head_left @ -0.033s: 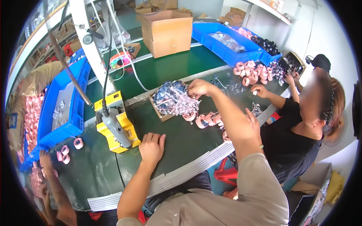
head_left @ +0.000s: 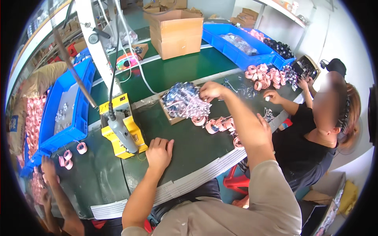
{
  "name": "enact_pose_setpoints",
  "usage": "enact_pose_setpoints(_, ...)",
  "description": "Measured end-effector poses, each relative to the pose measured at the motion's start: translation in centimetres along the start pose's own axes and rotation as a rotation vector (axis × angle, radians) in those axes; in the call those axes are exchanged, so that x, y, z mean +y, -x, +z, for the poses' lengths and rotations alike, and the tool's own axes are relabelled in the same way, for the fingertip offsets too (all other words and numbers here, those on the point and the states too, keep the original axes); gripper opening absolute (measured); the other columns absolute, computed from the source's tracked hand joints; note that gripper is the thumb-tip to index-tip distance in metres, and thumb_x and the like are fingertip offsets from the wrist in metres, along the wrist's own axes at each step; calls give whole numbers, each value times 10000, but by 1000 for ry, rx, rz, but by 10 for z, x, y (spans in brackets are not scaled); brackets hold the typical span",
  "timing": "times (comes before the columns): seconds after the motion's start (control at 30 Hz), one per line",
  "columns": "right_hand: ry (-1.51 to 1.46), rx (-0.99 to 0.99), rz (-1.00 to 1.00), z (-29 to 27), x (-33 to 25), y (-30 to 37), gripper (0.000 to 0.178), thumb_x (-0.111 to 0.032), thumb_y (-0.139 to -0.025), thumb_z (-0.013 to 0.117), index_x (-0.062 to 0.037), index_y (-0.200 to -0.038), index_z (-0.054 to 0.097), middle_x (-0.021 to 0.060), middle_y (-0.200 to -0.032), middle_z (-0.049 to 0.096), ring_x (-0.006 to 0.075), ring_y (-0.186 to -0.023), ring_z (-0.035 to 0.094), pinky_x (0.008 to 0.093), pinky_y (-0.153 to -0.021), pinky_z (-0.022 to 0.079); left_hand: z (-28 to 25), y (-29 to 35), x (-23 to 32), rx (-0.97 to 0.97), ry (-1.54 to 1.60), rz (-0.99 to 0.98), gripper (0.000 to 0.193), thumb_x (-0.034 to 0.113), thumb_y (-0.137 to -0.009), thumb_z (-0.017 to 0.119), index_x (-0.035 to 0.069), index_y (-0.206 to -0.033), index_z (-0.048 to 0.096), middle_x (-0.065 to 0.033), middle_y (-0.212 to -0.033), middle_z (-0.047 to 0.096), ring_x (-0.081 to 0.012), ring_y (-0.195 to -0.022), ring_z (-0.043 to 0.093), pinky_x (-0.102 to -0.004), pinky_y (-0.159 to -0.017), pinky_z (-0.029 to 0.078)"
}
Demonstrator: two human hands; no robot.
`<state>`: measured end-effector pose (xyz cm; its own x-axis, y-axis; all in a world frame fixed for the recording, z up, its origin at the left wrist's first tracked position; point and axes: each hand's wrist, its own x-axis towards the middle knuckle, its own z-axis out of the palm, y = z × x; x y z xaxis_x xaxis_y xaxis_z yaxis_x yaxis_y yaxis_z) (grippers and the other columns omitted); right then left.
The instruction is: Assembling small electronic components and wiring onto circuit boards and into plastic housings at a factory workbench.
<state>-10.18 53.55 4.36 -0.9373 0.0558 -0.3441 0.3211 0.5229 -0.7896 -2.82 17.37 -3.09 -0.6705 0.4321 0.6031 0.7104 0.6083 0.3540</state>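
Note:
My left hand (head_left: 159,152) rests on the dark green table beside a yellow machine (head_left: 124,128), its thumb apart from the lightly bent fingers and nothing visible in it. My right hand (head_left: 212,91) reaches to a heap of small dark and pale wired parts (head_left: 182,101), which lies in a shallow cardboard tray (head_left: 173,119). The fingers are closed at the heap's right edge; what they pinch is hidden. Just below the heap sit pink rings with wires (head_left: 214,125). A grey tool on a cable (head_left: 123,133) hangs in front of the yellow machine.
Blue bins (head_left: 67,110) stand at left and far right. A large cardboard box (head_left: 177,35) stands at the back. A co-worker (head_left: 309,153) on the right holds a small white piece near pink rings (head_left: 265,76); another person's arms (head_left: 59,192) reach in at lower left. A white perforated strip (head_left: 185,187) edges the table.
The view has shifted very slightly. Both my hands keep their places, the right one still at the heap's edge.

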Motion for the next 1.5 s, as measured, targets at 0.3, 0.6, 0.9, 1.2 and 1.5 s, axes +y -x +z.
enact_pose_setpoints(0.3, -63, 313, 212, -102, 48, 32, 126, -105, -764, 647, -86, -884, 680, 24, -820, 621, 138, -739, 606, 305, -607, 530, 1, 4, -4, 16, 42, 20, 199, 242, -818, 769, 91, -737, 667, -40, -774, 601, -242, -726, 607, -360, -556, 503)
enact_pose_setpoints(0.6, -65, 356, 414, -154, 118, 30, 266, 12, -841, 565, -41, -1064, 701, 99, -896, 640, 203, -775, 625, 341, -612, 540, 26, -12, -4, -94, -40, 92, 210, 254, -837, 743, 97, -772, 619, -41, -774, 557, -228, -759, 606, -355, -558, 526)
enact_pose_setpoints(0.9, 508, 933, -178, 4, 7, 112, 309, -321, -872, 701, -55, -1021, 751, 187, -970, 736, 348, -911, 720, 429, -827, 558, 72, -91, -19, 328, -56, -284, 388, 361, -892, 691, 59, -1136, 669, -160, -1268, 530, -422, -1246, 432, -547, -1024, 383)
enact_pose_setpoints(1.2, 736, 1150, -30, 141, 22, 227, 713, -419, -782, 799, -116, -1376, 547, 213, -1381, 511, 463, -1342, 405, 554, -1130, 314, 112, -74, 87, -183, 274, 423, 776, 791, -675, 658, 235, -1216, 686, -122, -1328, 584, -454, -1304, 428, -662, -1013, 259)
enact_pose_setpoints(1.5, 511, 1026, -167, 160, 74, 214, 562, -403, -791, 798, -95, -1240, 655, 270, -1375, 502, 471, -1230, 507, 529, -1030, 429, 96, -64, 77, -297, 264, 541, 543, 577, -782, 715, 221, -1185, 639, -76, -1208, 665, -417, -1270, 471, -669, -993, 311)
